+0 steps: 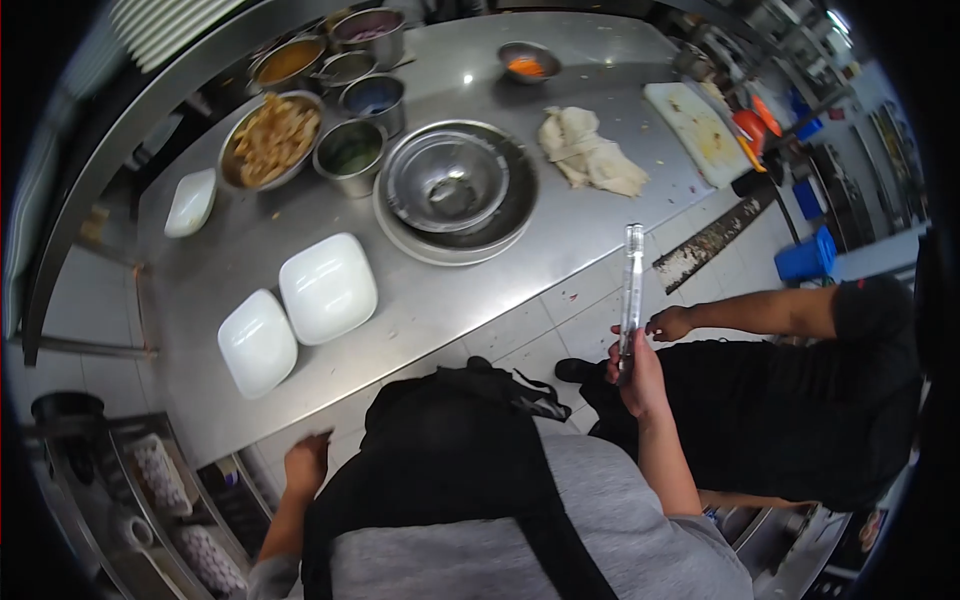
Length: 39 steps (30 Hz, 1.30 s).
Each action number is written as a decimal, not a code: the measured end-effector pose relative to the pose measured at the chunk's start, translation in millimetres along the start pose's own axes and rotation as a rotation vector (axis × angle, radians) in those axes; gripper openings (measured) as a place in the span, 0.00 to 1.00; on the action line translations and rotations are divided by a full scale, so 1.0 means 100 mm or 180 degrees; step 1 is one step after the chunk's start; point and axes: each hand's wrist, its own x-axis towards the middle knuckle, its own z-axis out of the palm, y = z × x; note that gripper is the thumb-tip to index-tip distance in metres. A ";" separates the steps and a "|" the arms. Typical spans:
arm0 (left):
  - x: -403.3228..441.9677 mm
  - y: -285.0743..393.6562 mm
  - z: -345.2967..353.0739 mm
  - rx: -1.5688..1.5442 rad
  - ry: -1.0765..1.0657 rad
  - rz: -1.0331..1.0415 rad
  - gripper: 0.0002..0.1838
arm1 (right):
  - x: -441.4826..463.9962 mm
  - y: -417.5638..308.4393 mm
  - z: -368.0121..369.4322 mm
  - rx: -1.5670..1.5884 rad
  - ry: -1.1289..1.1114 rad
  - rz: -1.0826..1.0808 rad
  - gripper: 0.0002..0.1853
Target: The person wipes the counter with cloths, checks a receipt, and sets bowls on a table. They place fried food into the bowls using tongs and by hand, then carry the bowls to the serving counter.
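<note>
My right hand [640,372] is wrapped round the lower end of long, shiny metal tongs [633,285], which stand upright above the tiled floor, beside the table edge. Their two arms lie close together. Low by the front edge of the steel table [440,320], my left hand [306,466] hangs with its fingers curled, and I see nothing in it. Two white square bowls, one nearer [258,345] and one farther [328,288], are the closest dishes to that hand. Nested metal bowls [447,180] sit at mid-table.
A co-worker's hand [672,323] is close beside the tongs. On the table are a bowl of light-brown pieces [270,140], several metal pots, another white bowl [190,203], a crumpled cloth [590,150], a bowl with orange bits [527,66] and a cutting board [700,133].
</note>
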 end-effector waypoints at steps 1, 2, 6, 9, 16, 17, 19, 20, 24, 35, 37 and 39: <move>-0.06 -0.09 0.12 0.0197 -0.0377 -0.1000 0.11 | 0.02 0.00 -0.03 0.0113 0.0038 0.0024 0.25; -0.16 -0.23 0.28 0.0402 -0.0745 -0.2005 0.15 | 0.05 0.00 -0.07 0.0229 0.0070 0.0049 0.26; -0.66 -1.37 1.33 0.1772 0.0274 -0.0946 0.33 | 0.13 0.07 -0.23 0.0074 0.0507 -0.0308 0.12; -0.29 -1.33 1.31 0.1157 -0.0445 -0.0876 0.37 | 0.07 -0.02 -0.29 -0.0211 0.0502 -0.0448 0.04; 0.41 -0.60 1.17 -0.0175 -0.0296 -0.0660 0.25 | 0.10 0.12 -0.37 -0.0619 0.0684 -0.1398 0.05; 0.44 -0.54 1.11 -0.0237 -0.0488 -0.0745 0.25 | 0.12 0.15 -0.38 -0.0769 0.0766 -0.1630 0.05; 0.45 -0.54 1.05 -0.0239 -0.0648 -0.0809 0.25 | 0.08 0.13 -0.43 -0.1444 0.1013 -0.1458 0.05; 0.47 -0.53 1.03 -0.0215 -0.0709 -0.0835 0.25 | 0.03 0.08 -0.44 -0.1833 0.1101 -0.1239 0.05; 0.64 -0.53 1.00 -0.0193 -0.0811 -0.0868 0.24 | 0.07 0.19 -0.43 -0.1617 0.1171 -0.1623 0.06; 1.03 -0.35 0.81 -0.0328 -0.0856 -0.0745 0.23 | 0.04 0.24 -0.22 -0.1612 0.0833 -0.1488 0.10; 1.10 -0.30 0.75 -0.0402 -0.0857 -0.0719 0.22 | 0.03 0.24 -0.19 -0.1621 0.0817 -0.1440 0.10; 1.17 -0.26 0.70 -0.0483 -0.0864 -0.0672 0.22 | 0.02 0.27 -0.17 -0.1588 0.0806 -0.1451 0.11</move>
